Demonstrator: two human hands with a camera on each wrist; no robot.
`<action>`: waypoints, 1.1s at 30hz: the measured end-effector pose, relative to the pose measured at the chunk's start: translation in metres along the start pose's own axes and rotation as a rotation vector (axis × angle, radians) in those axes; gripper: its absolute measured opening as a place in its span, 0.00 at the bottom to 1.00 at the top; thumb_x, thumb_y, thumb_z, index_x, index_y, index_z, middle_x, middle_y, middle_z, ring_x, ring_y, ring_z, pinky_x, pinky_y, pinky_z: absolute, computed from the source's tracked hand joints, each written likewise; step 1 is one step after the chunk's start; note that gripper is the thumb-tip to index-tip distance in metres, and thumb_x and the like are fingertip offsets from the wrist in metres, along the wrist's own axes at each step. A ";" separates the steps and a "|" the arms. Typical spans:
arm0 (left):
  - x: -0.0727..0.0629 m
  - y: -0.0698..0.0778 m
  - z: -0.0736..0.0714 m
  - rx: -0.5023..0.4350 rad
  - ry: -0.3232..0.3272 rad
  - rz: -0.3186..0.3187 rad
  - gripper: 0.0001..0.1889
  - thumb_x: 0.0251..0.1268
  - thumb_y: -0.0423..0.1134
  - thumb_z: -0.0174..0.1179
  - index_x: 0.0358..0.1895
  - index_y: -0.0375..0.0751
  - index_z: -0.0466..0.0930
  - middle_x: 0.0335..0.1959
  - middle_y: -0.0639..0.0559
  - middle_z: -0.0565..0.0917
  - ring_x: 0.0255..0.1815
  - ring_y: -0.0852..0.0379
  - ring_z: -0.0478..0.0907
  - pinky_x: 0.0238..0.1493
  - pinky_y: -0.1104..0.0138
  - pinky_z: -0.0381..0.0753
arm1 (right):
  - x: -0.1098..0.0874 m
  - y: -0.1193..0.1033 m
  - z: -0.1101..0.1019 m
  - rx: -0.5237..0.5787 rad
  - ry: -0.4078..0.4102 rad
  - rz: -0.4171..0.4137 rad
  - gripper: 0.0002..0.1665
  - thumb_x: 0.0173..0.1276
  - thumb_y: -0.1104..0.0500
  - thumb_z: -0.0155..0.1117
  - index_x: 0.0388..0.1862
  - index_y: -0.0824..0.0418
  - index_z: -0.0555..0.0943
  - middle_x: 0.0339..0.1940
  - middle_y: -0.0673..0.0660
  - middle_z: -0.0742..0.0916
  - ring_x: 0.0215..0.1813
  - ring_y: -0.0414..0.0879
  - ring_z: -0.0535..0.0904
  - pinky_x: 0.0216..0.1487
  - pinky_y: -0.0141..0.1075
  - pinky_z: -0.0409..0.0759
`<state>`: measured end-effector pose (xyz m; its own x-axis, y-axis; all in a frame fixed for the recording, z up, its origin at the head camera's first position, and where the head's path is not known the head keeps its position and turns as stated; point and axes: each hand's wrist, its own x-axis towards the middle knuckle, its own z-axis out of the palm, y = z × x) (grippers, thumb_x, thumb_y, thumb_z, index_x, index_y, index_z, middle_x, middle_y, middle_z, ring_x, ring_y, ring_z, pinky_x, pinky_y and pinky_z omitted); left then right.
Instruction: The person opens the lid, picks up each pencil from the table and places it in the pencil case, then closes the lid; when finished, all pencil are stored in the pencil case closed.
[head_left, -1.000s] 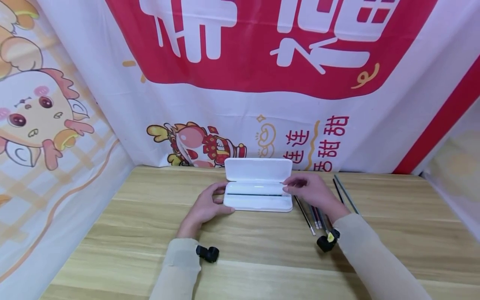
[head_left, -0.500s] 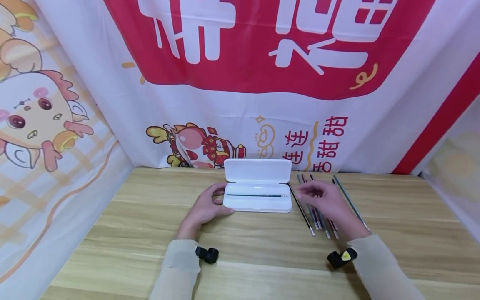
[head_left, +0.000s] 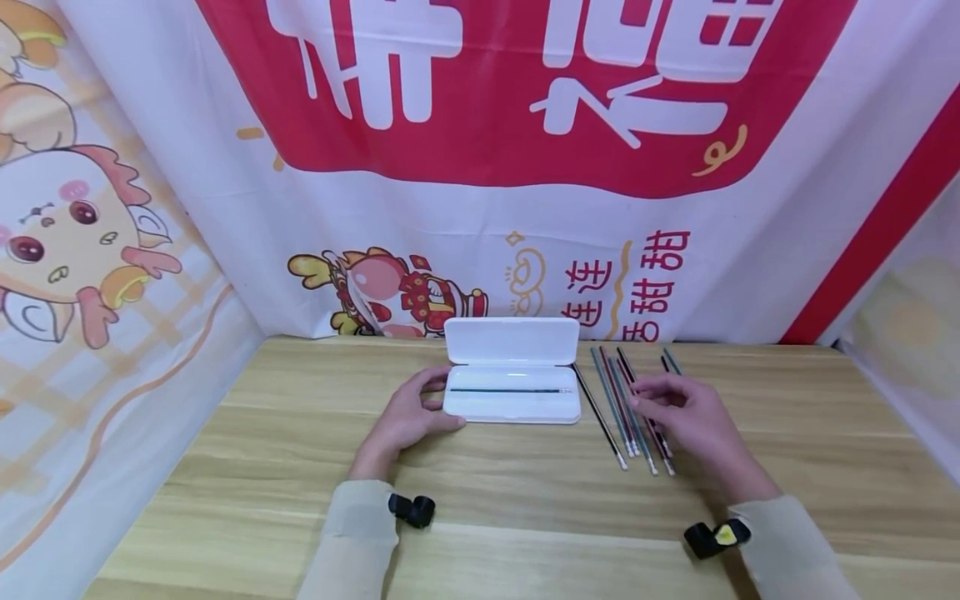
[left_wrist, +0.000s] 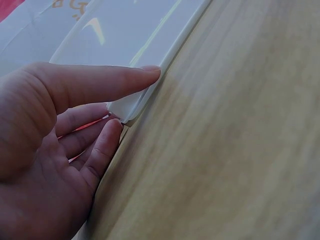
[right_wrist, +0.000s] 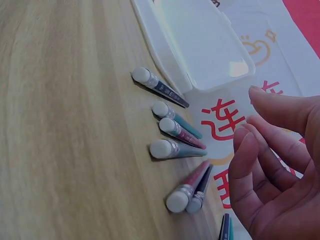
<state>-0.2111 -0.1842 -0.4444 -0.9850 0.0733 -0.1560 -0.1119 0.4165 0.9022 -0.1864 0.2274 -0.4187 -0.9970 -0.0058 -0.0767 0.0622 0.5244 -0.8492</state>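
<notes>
A white pencil case (head_left: 517,410) stands with its lid (head_left: 510,342) raised at the back. Inside lies one dark green pencil (head_left: 510,390), eraser end to the right. My left hand (head_left: 408,412) holds the case's left end; in the left wrist view its thumb (left_wrist: 115,85) lies on the front rim and the other fingers are at the corner. Over the loose pencils (head_left: 626,417) right of the case is my right hand (head_left: 686,412), fingers loosely bent, with nothing between thumb and fingertips in the right wrist view. It partly covers the rightmost pencils.
A black pencil (head_left: 600,417) lies slanted right beside the case. More pencil ends (head_left: 670,360) show beyond the right hand. The wooden table (head_left: 525,508) meets a printed cloth (head_left: 480,217) at its back edge, just behind the case.
My right hand has moved rightward from the case's right end to over the loose pencils. The left hand keeps its place, and the green pencil stays in the case.
</notes>
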 end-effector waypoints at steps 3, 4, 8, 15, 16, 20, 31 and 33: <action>0.001 -0.001 0.000 0.000 -0.005 0.001 0.44 0.57 0.34 0.82 0.79 0.50 0.72 0.74 0.42 0.78 0.67 0.42 0.82 0.71 0.48 0.83 | -0.004 0.003 -0.004 0.001 0.001 0.017 0.28 0.75 0.43 0.73 0.65 0.56 0.84 0.57 0.59 0.87 0.51 0.47 0.81 0.44 0.33 0.86; 0.001 -0.001 -0.001 0.001 -0.006 0.003 0.45 0.57 0.34 0.82 0.79 0.50 0.72 0.74 0.42 0.78 0.67 0.42 0.82 0.70 0.48 0.83 | -0.005 0.004 -0.005 0.010 -0.002 0.022 0.28 0.75 0.43 0.73 0.66 0.56 0.84 0.57 0.59 0.87 0.50 0.47 0.81 0.43 0.34 0.87; 0.002 -0.001 -0.001 0.000 -0.008 0.009 0.45 0.57 0.34 0.82 0.79 0.50 0.72 0.75 0.42 0.78 0.68 0.42 0.82 0.71 0.49 0.83 | -0.011 0.009 -0.009 0.035 -0.019 0.032 0.30 0.74 0.44 0.74 0.68 0.58 0.83 0.53 0.56 0.88 0.44 0.45 0.83 0.40 0.35 0.87; 0.002 -0.001 0.000 -0.004 -0.007 0.018 0.45 0.57 0.33 0.82 0.79 0.50 0.72 0.75 0.42 0.78 0.68 0.42 0.82 0.71 0.49 0.83 | -0.023 0.018 -0.023 0.013 -0.031 0.054 0.31 0.74 0.44 0.74 0.68 0.60 0.82 0.47 0.54 0.89 0.39 0.46 0.84 0.35 0.37 0.87; 0.001 -0.001 0.000 -0.003 -0.007 0.018 0.45 0.57 0.33 0.82 0.79 0.50 0.72 0.75 0.42 0.78 0.68 0.42 0.82 0.71 0.49 0.83 | -0.024 0.020 -0.025 0.005 -0.033 0.064 0.30 0.75 0.45 0.73 0.68 0.60 0.82 0.47 0.55 0.89 0.39 0.46 0.84 0.35 0.37 0.87; 0.001 0.000 0.000 0.000 -0.005 0.016 0.44 0.57 0.33 0.82 0.79 0.49 0.72 0.74 0.42 0.78 0.67 0.42 0.82 0.71 0.49 0.83 | -0.032 0.027 -0.033 -0.012 -0.025 0.098 0.31 0.75 0.45 0.73 0.68 0.61 0.82 0.47 0.54 0.89 0.37 0.46 0.83 0.34 0.38 0.87; 0.002 0.000 0.000 0.002 -0.005 0.010 0.44 0.57 0.34 0.82 0.79 0.49 0.72 0.75 0.42 0.78 0.68 0.41 0.82 0.71 0.48 0.83 | -0.042 0.057 -0.064 0.005 0.036 0.123 0.35 0.75 0.42 0.72 0.69 0.64 0.80 0.41 0.35 0.88 0.39 0.40 0.83 0.36 0.36 0.87; 0.002 -0.001 0.000 0.003 -0.006 0.010 0.45 0.57 0.34 0.82 0.79 0.49 0.71 0.75 0.42 0.77 0.68 0.41 0.82 0.71 0.48 0.83 | -0.043 0.062 -0.071 -0.001 0.059 0.118 0.35 0.76 0.42 0.72 0.70 0.64 0.80 0.40 0.32 0.87 0.38 0.39 0.84 0.36 0.35 0.88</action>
<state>-0.2125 -0.1844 -0.4455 -0.9853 0.0832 -0.1494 -0.1015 0.4187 0.9025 -0.1431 0.3207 -0.4309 -0.9837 0.1061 -0.1449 0.1791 0.5198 -0.8353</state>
